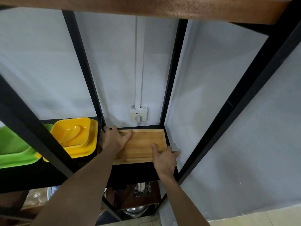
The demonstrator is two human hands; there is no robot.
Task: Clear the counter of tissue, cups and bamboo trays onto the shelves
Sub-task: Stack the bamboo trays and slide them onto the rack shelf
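A rectangular bamboo tray (143,144) lies flat on a black shelf (135,172) of a black metal rack. My left hand (114,139) grips the tray's far left corner, thumb across its inside, fingers over the rim. My right hand (163,158) holds the near right corner, thumb pressed on the tray's floor, fingers wrapped outside the rim. The tray's inside is bare. No tissue or cups are in view.
Yellow plastic dishes (76,136) and green ones (14,147) are stacked on the neighbouring shelf to the left. Black uprights (81,62) frame the bay. A wall socket (138,114) sits behind. Metal pots (135,209) stand on lower shelves. A wooden shelf (162,7) is overhead.
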